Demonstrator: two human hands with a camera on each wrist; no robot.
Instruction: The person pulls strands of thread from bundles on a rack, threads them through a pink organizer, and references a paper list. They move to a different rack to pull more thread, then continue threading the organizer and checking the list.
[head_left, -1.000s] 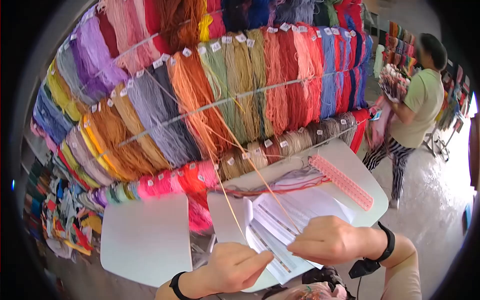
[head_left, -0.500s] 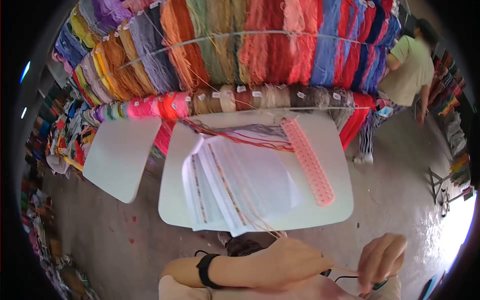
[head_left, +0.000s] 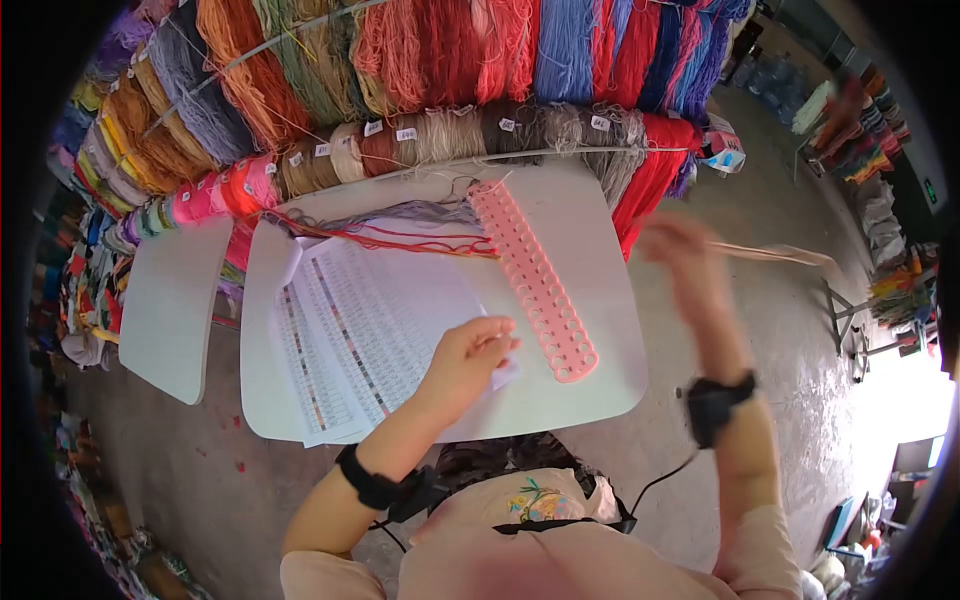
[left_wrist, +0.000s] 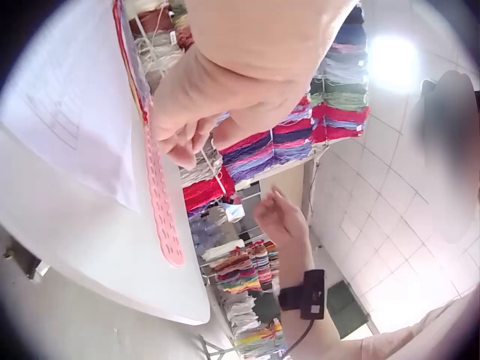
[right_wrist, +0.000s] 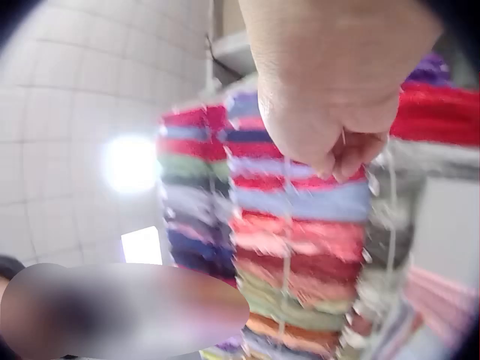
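A pink strip with a row of holes along each long edge [head_left: 540,290] lies on the white table [head_left: 610,370]. My left hand [head_left: 465,365] hovers near the strip and the printed sheets [head_left: 370,310], fingers loosely bent with nothing visible between them. Right of the table, my raised right hand [head_left: 685,255] is blurred by motion. It pinches a pale peach thread [head_left: 770,254], which streams out to the right. Red and grey threads [head_left: 400,230] lie bunched across the top of the sheets, reaching the strip's upper end.
Racks of colourful yarn hanks [head_left: 440,50] hang behind the table, with number tags on the lower row. A second white tabletop [head_left: 175,310] stands at the left. More yarn racks [head_left: 880,130] line the right side.
The hands first held the thread stretched from the rack, then drew it down right. Now the right hand swings it up right, and the left hand is over the table. The other person has left view.
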